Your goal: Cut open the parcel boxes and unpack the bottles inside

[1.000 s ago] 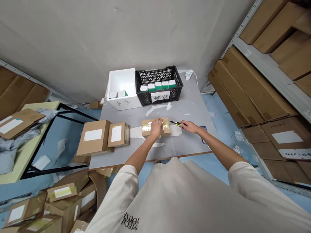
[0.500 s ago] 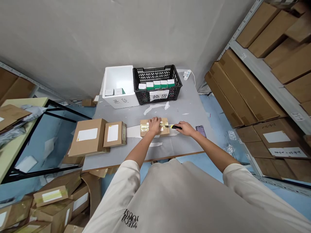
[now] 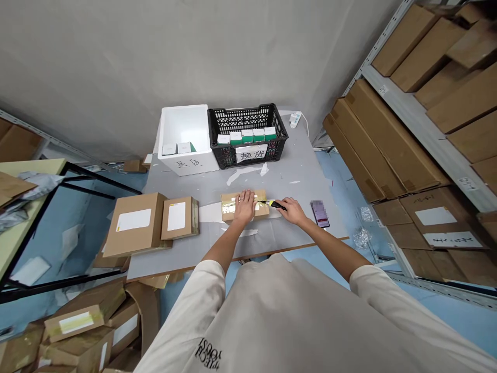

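One utility knife (image 3: 275,204) points left along the taped carton (image 3: 229,208).

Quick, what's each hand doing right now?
Left hand: open, pressed flat on the taped cardboard box.
Right hand: closed, holding the yellow utility knife.

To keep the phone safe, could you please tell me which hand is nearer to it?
The right hand, holding a utility knife, is nearer, just left of the phone, not touching it. The left hand lies farther left, on the taped cardboard box.
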Demonstrator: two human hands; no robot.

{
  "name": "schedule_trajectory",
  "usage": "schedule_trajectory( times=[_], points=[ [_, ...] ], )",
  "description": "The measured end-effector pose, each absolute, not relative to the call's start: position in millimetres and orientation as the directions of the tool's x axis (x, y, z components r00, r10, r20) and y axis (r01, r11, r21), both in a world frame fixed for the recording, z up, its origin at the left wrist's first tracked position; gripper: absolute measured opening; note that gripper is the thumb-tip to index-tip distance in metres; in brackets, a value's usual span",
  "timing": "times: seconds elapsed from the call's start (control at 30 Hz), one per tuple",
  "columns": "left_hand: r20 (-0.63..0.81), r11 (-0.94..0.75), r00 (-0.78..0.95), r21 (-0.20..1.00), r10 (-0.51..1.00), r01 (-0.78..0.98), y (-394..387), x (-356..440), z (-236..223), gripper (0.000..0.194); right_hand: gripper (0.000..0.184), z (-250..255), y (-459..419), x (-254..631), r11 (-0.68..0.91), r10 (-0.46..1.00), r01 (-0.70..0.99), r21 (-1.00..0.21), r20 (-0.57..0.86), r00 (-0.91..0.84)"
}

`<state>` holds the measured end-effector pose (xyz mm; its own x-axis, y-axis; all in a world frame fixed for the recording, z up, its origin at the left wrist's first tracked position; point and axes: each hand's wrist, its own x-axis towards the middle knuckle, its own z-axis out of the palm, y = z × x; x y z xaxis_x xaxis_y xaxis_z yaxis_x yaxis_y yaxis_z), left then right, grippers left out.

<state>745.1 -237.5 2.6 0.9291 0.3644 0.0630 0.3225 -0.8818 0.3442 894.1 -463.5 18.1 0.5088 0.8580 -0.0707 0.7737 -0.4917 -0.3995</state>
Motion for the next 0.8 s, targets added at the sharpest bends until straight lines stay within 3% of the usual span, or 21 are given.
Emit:
schedule_trajectory(
  times=[0.3,0.43,0.67,0.8],
  points=[
    [0.032,-0.871,0.926,0.352,0.377,0.343,-239.2,744.1,9.8,0.056,0.047,4.8,-472.2,912.1,-0.540,0.803,0.696,-0.474,-0.040,0.595],
    [0.022,-0.875,0.929,0.343,0.370,0.340,-239.9,744.8,9.0,0.057,0.049,2.4,-470.4,931.8,-0.659,0.674,0.582,-0.477,-0.031,0.738],
    [0.017,-0.870,0.920,0.332,0.392,0.365,-242.4,733.7,16.1,0.054,0.041,-21.6,-480.2,954.3,-0.779,0.547,0.403,-0.481,-0.207,0.811],
    [-0.019,-0.845,0.885,0.289,0.466,0.451,-243.9,711.3,21.5,0.052,0.042,-52.7,-489.1,962.5,-0.864,0.438,0.294,-0.408,-0.323,0.839]
  ],
)
